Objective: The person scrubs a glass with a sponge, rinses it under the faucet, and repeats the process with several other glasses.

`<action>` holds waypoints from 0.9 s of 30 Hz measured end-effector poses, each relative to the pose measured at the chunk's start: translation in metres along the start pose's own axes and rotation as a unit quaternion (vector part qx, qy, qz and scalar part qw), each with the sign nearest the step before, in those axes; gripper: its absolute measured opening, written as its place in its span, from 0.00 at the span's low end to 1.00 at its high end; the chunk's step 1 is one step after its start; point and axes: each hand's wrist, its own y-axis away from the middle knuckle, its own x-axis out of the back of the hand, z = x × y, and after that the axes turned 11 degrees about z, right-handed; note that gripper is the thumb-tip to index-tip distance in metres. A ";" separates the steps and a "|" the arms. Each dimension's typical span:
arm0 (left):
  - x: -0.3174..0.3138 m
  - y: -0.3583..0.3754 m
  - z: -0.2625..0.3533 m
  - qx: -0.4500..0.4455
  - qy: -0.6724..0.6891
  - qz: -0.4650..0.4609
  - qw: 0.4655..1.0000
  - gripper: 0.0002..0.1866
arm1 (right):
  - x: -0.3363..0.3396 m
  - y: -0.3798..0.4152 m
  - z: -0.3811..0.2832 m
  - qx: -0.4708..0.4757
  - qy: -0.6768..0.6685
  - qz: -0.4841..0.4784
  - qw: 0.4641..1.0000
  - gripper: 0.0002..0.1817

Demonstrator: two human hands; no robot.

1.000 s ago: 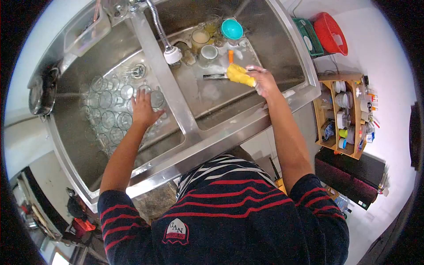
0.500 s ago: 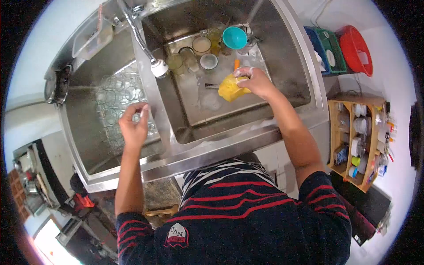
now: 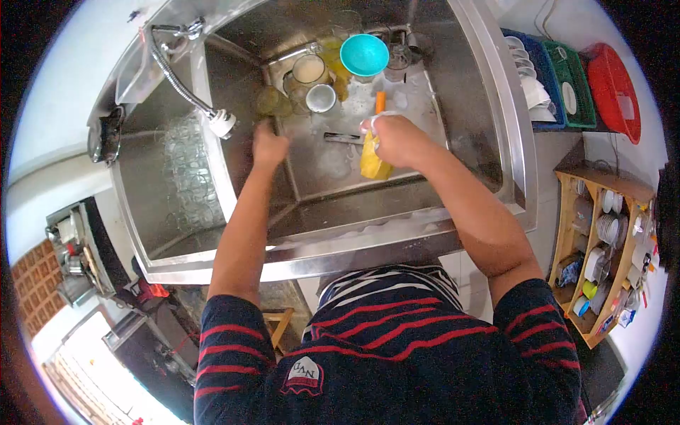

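Note:
My right hand (image 3: 402, 140) is closed on a crumpled yellow cloth (image 3: 375, 164), low inside the right sink basin. Suds cling to its fingers. My left hand (image 3: 270, 146) is over the left side of the same basin, just below a greenish glass (image 3: 268, 101); its fingers are blurred and partly hidden. A small white-rimmed cup (image 3: 321, 98) and a glass mug of cloudy liquid (image 3: 309, 69) stand beyond. Behind them is a turquoise bowl (image 3: 365, 55). Near the cloth lie a dark flat utensil (image 3: 342, 137) and an orange handle (image 3: 380, 101).
Several clear glasses (image 3: 191, 177) crowd the left basin (image 3: 159, 237). A flexible faucet (image 3: 222, 123) hangs over the divider. Right of the sink are a blue crate (image 3: 556, 85) of plates, a green basket (image 3: 577, 88), a red basin (image 3: 615, 92) and a wooden dish rack (image 3: 602, 234).
My left hand has moved right, from over the glasses in the left basin into the right basin. My right hand keeps the cloth, now turned more upright. The view has shifted slightly.

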 end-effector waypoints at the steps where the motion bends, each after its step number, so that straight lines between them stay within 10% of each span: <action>1: -0.006 -0.009 0.004 0.013 -0.017 0.089 0.996 0.39 | 0.002 0.000 -0.001 -0.002 -0.002 0.000 1.000 0.24; 5: -0.022 -0.038 0.024 -0.092 -0.135 0.173 0.971 0.49 | 0.005 0.002 0.000 0.026 -0.015 0.029 0.999 0.23; 13: -0.019 -0.094 0.026 -0.172 -0.421 -0.053 0.889 0.43 | 0.002 0.002 0.009 0.053 -0.018 0.073 0.996 0.23; 15: -0.020 -0.094 0.026 -0.111 -0.412 -0.106 0.898 0.39 | -0.005 0.000 0.012 0.086 -0.019 0.144 0.986 0.07; 22: -0.047 -0.080 -0.013 0.012 -0.389 -0.321 0.863 0.34 | -0.002 -0.003 0.015 0.039 -0.027 0.117 0.992 0.09; 24: -0.044 -0.066 -0.032 0.154 -0.181 -0.405 0.883 0.32 | 0.005 -0.003 0.012 0.040 -0.011 0.101 0.994 0.12; 27: -0.033 -0.049 -0.063 0.008 -0.012 -0.484 0.875 0.27 | 0.020 -0.004 0.008 -0.006 -0.030 0.064 0.997 0.26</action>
